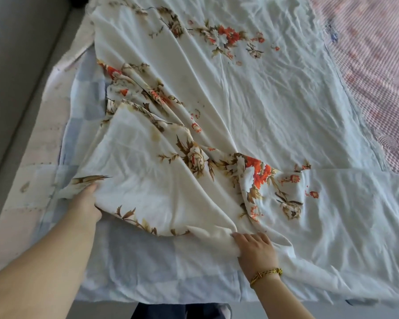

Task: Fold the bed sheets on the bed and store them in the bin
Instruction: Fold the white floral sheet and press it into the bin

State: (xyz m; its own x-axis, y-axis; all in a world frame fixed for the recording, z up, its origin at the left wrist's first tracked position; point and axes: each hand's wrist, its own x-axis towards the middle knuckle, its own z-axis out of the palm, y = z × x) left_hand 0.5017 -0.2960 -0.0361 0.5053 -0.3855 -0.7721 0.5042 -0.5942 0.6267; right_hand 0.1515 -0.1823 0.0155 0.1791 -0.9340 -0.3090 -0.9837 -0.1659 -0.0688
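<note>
A white bed sheet [251, 100] printed with orange and brown flowers lies spread and creased over the bed, bunched into folds toward its near left part. My left hand [84, 204] grips the sheet's near left edge, fingers tucked under the cloth. My right hand [255, 249], with a gold bracelet at the wrist, pinches a raised fold of the same sheet near the front edge of the bed. No bin is in view.
Under the floral sheet lies a pale blue and white checked sheet [148, 272] covering the near part of the bed. A pink textured bedspread [378, 65] shows at the far right. Grey floor [14, 77] runs along the bed's left side.
</note>
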